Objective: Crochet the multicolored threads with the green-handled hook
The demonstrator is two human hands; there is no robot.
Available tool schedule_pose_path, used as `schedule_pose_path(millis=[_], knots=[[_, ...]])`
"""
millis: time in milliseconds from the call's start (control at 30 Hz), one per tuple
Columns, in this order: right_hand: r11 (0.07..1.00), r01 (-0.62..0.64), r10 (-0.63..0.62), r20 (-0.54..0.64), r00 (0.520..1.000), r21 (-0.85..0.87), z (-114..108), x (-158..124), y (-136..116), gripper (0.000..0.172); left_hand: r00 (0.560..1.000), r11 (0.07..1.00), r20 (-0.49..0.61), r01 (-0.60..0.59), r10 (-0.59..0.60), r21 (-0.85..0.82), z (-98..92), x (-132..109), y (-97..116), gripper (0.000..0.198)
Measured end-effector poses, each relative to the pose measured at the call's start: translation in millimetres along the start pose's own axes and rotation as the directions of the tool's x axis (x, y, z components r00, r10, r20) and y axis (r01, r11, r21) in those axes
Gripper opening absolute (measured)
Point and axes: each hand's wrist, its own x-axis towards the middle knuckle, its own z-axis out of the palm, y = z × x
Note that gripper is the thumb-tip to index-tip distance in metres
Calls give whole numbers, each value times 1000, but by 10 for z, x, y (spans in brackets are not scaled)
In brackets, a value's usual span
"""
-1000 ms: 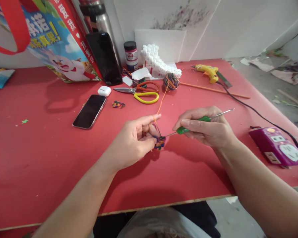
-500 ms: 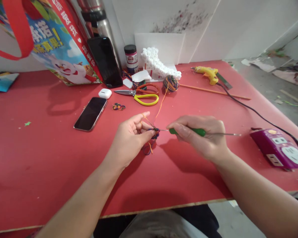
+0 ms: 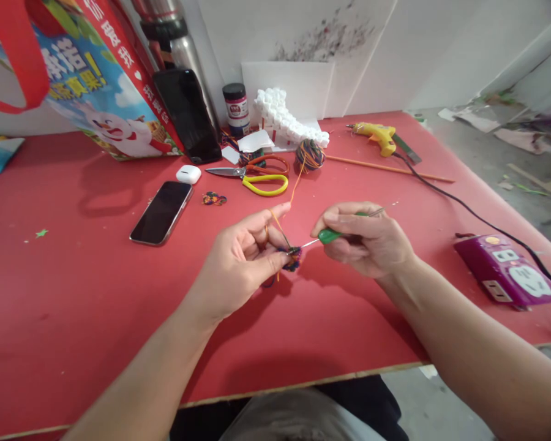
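Observation:
Between thumb and fingers, my left hand [image 3: 241, 257] pinches a small multicoloured crochet piece [image 3: 294, 260]. Orange yarn [image 3: 296, 187] runs from a multicoloured yarn ball [image 3: 309, 155] over my raised left index finger and down to the piece. My right hand [image 3: 370, 237] is closed round the green handle of a crochet hook [image 3: 329, 236]. The hook's metal tip reaches the upper edge of the piece; its exact place among the stitches is too small to make out. Loose yarn ends hang below my left thumb.
Scissors [image 3: 265, 184], a phone [image 3: 162, 212], an earbud case [image 3: 188, 174] and a small crocheted scrap [image 3: 214, 198] lie beyond my left hand. A yellow glue gun [image 3: 375, 137], its cord and a purple power socket box [image 3: 509, 270] are on the right. A gift bag [image 3: 119, 92] stands back left.
The hook has tilted, its back end swinging up and away, as my right hand turned. My left index finger has stretched out further with the yarn. The view has shifted slightly.

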Motion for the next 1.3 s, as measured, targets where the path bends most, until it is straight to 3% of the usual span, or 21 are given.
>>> schedule_pose_path(millis=[67,133,200,267,400,633,933,1033,1100,1133,1200,1267,1300], knots=[[992,-59,49,98,994,110,12,21,31,20,999,999,35,-7,9,-37,11,-22,4,23],[977,-78,45,166,985,201,64,28,92,20,999,995,28,24,-21,-101,21,-34,8,35],[957,-42,-1,149,989,286,144,21,160,19,999,987,-20,39,-43,-158,33,-37,12,51],[938,32,-56,58,997,346,228,5,213,18,996,981,-85,2,-19,-194,46,-35,15,57],[931,102,-100,-24,995,350,312,-17,242,18,984,976,-163,-104,73,-189,74,-30,1,51],[928,104,-101,-27,995,357,294,-7,234,20,971,983,-182,-170,154,-74,93,-37,-22,49],[939,124,-128,-10,992,321,297,7,256,24,984,986,-159,-104,83,-128,71,-36,24,72],[961,203,-197,-53,979,186,290,-35,280,24,984,993,-174,-58,40,-99,74,-31,44,75],[947,320,-322,-101,941,-35,289,-90,303,21,980,997,-195,-40,28,-59,88,-33,52,76],[895,403,-426,-93,900,-193,291,-120,316,18,978,998,-208,-40,29,-47,99,-37,52,76],[643,575,-645,47,763,-507,297,-172,343,13,980,998,-198,-25,14,-49,122,-49,48,78],[372,668,-749,217,626,-644,306,-202,372,17,983,997,-183,-7,-7,-73,141,-60,40,80],[300,679,-763,258,592,-670,311,-209,386,19,984,996,-175,-1,-14,-90,146,-63,36,80]])
